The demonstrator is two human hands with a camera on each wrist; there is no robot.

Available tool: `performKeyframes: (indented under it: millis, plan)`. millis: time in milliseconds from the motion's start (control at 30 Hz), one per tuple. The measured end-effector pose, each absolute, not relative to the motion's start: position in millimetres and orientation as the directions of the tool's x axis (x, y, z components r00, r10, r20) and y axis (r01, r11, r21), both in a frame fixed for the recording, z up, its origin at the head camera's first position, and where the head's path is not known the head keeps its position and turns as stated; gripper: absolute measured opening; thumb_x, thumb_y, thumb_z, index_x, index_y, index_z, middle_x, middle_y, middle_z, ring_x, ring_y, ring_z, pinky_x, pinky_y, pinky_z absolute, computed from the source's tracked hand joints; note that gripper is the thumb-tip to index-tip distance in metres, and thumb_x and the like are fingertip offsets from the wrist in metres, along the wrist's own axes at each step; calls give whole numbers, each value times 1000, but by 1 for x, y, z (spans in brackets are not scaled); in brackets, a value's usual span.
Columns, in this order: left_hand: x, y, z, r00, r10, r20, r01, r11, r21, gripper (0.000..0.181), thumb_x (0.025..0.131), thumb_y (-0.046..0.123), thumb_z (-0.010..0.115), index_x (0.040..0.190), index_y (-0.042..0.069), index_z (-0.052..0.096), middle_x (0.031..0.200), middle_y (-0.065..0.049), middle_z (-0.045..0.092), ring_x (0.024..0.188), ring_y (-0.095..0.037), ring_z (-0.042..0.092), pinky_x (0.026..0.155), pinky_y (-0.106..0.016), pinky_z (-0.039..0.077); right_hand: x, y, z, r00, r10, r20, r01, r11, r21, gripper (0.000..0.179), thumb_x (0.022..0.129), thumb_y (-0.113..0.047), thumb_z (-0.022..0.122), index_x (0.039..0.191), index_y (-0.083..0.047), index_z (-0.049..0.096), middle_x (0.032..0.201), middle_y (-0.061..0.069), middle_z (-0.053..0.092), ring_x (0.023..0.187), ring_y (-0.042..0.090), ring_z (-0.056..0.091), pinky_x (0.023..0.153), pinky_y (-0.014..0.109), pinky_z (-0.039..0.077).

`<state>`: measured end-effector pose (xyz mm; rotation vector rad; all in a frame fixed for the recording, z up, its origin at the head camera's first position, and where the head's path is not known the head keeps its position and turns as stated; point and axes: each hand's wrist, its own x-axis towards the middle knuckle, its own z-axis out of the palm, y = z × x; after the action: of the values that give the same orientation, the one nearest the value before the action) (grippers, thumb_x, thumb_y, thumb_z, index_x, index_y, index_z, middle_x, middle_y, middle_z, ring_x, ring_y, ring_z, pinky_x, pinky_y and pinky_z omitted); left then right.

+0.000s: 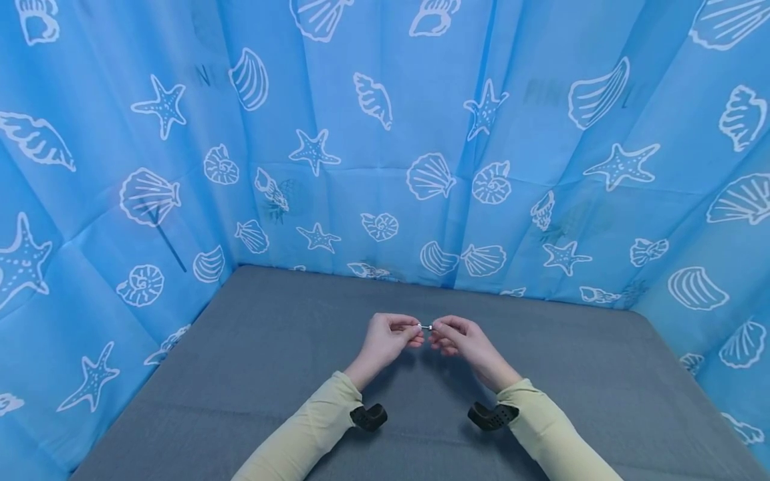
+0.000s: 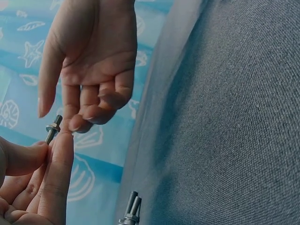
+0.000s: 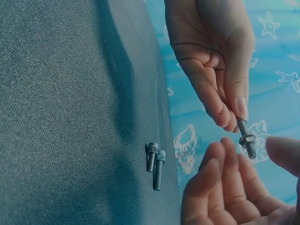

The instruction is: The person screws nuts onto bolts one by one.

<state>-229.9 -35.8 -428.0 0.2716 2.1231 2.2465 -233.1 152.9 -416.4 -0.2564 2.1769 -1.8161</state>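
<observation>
My left hand (image 1: 388,337) pinches one end of a small metal bolt (image 3: 251,152) between thumb and fingertips. Partway along its threaded shank sits a nut (image 3: 247,139), with thread showing on either side. The end in the fingers is hidden. My right hand (image 1: 472,344) is close by on the bolt's other side, as the left wrist view also shows. Its thumb (image 3: 283,152) stands apart from its bent, loose fingers (image 3: 229,178), and the bolt's free end lies between them without a grip on it.
Two more bolts (image 3: 159,173) with nuts lie side by side on the grey cloth-covered table (image 1: 289,327). A blue curtain (image 1: 373,194) with white shell and starfish prints hangs around the table's far and side edges.
</observation>
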Motion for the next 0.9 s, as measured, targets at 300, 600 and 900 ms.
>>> performKeyframes:
  millis: [300,600,900]
  plan:
    - [-220,-37,-413,-981,162,102,95,-46,994,13,90,-9,60,98,-18,64,86,-27,68,78,-36,69,68,-35,58,-233,151,-417,-940,-340,-38,-32,196,-980,33,95,-18,62,115,7,58,102,19,66,97,35,62,80,43,53]
    - [-231,-36,-432,-981,160,110,102,-54,993,14,89,-3,65,98,-13,67,83,-17,70,74,-26,71,66,-32,58,-234,150,-418,-947,-318,-52,-10,190,-982,38,96,-24,61,117,7,56,98,14,67,93,30,64,79,43,53]
    - [-229,-36,-429,-982,156,106,100,-44,994,14,89,-2,64,99,-11,68,83,-14,71,73,-23,71,66,-31,58,-234,150,-416,-949,-309,-66,-10,235,-972,32,96,-24,60,110,4,62,97,15,68,95,33,62,80,41,52]
